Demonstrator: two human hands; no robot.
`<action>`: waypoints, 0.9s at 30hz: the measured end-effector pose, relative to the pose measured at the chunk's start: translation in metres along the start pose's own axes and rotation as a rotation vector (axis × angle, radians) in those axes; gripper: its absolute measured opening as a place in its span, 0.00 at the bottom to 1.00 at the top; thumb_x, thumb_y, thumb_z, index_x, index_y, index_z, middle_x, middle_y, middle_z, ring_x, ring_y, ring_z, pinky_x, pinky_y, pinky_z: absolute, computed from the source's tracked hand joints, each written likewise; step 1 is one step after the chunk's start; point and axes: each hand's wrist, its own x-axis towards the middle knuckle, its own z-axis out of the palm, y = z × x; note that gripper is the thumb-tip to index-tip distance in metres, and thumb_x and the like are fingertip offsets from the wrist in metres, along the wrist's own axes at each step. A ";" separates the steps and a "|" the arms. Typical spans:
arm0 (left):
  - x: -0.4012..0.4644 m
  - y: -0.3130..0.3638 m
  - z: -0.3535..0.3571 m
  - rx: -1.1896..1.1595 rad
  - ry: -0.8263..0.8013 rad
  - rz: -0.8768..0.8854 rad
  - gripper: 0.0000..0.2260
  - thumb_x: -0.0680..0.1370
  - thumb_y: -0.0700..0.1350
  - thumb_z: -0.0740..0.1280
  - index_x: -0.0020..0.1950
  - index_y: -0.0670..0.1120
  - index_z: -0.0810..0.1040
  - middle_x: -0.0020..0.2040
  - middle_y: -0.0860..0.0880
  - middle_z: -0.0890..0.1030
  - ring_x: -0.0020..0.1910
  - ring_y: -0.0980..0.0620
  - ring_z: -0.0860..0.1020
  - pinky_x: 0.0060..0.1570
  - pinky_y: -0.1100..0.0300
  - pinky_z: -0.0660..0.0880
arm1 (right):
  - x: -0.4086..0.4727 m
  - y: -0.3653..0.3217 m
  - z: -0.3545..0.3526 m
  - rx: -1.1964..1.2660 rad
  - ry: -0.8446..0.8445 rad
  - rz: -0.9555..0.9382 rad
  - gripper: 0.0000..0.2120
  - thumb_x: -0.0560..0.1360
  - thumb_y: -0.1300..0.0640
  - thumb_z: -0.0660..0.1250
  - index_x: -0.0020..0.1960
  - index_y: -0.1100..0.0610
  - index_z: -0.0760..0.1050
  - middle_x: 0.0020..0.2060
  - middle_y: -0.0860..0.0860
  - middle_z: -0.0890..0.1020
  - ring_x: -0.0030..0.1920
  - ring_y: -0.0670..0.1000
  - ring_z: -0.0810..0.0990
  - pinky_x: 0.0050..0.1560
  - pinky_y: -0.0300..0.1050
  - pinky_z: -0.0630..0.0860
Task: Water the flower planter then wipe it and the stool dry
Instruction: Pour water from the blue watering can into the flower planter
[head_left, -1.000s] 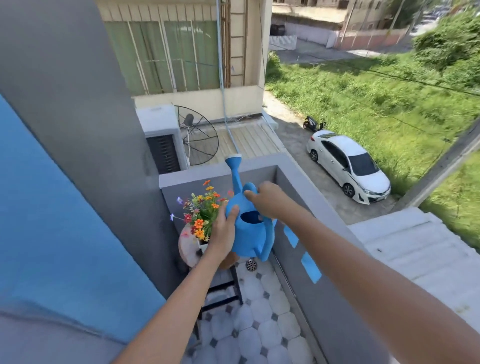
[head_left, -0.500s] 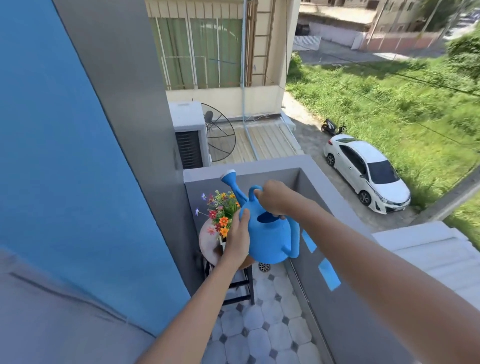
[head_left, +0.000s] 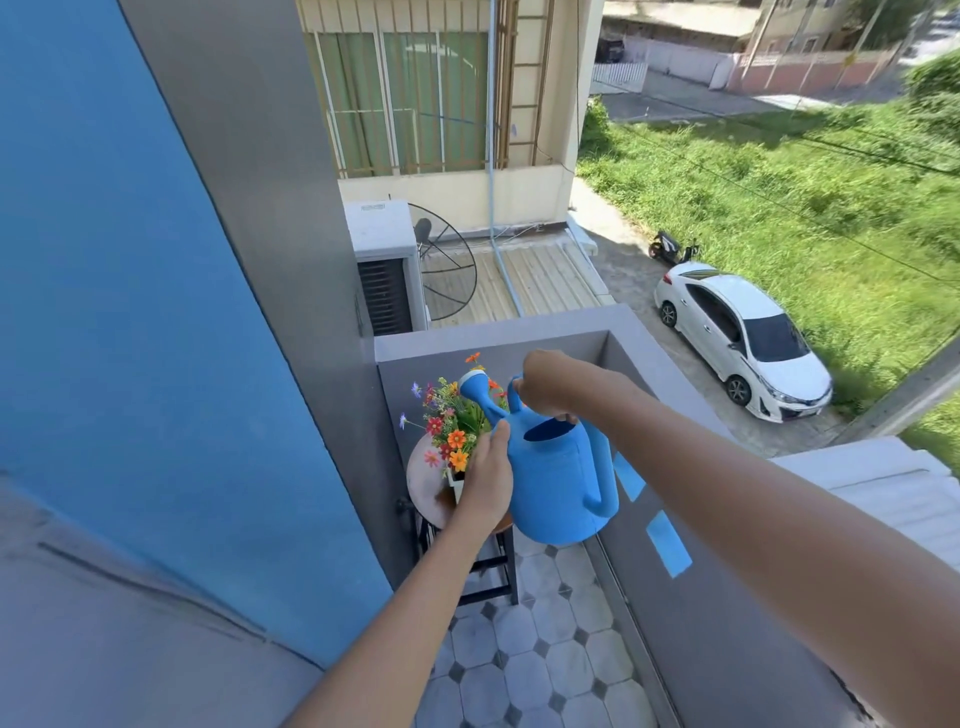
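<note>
Item: blue plastic watering can (head_left: 558, 483), centre of frame, held upright above the balcony floor. The spout with its rose head (head_left: 474, 387) is raised toward the upper left, over the blooms; no water stream is seen.

Item: flower planter (head_left: 451, 434), white box with orange, red and purple flowers, set on a round-topped stool (head_left: 423, 480) with a black metal frame, centre of frame, against the grey parapet wall (head_left: 670, 597).

Progress: watering is judged to be at its start or between pours. No cloth is seen; wiping of planter and stool is judged not yet begun.

Right hand (head_left: 548, 384): fingers curled tight around the top handle of the can, carrying its weight.

Left hand (head_left: 485, 480): palm laid flat against the can's left side, fingers (head_left: 500, 441) extended and held together, steadying rather than clasping.

Surroundings: octagonal floor tiles (head_left: 524, 675) at the bottom centre; white car (head_left: 743, 338) at the right on the lane below.
</note>
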 end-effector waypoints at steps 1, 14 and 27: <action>0.001 0.000 0.000 0.005 0.004 0.004 0.17 0.84 0.55 0.53 0.61 0.47 0.74 0.51 0.49 0.79 0.45 0.57 0.76 0.41 0.62 0.71 | 0.003 -0.001 0.001 -0.001 -0.002 0.005 0.09 0.82 0.63 0.57 0.44 0.64 0.70 0.37 0.61 0.79 0.26 0.53 0.69 0.28 0.45 0.65; 0.007 0.003 -0.002 0.045 0.009 -0.041 0.19 0.82 0.59 0.53 0.55 0.48 0.76 0.50 0.42 0.80 0.43 0.53 0.76 0.43 0.57 0.69 | 0.016 0.000 -0.003 0.063 -0.004 -0.013 0.07 0.82 0.57 0.59 0.50 0.60 0.63 0.30 0.59 0.77 0.26 0.55 0.76 0.27 0.43 0.72; 0.001 0.016 0.042 0.102 -0.133 -0.048 0.25 0.73 0.67 0.54 0.51 0.51 0.80 0.52 0.40 0.83 0.51 0.41 0.80 0.53 0.46 0.74 | 0.011 0.044 -0.017 0.009 -0.029 0.095 0.12 0.82 0.58 0.59 0.41 0.63 0.66 0.27 0.61 0.78 0.25 0.57 0.78 0.36 0.46 0.77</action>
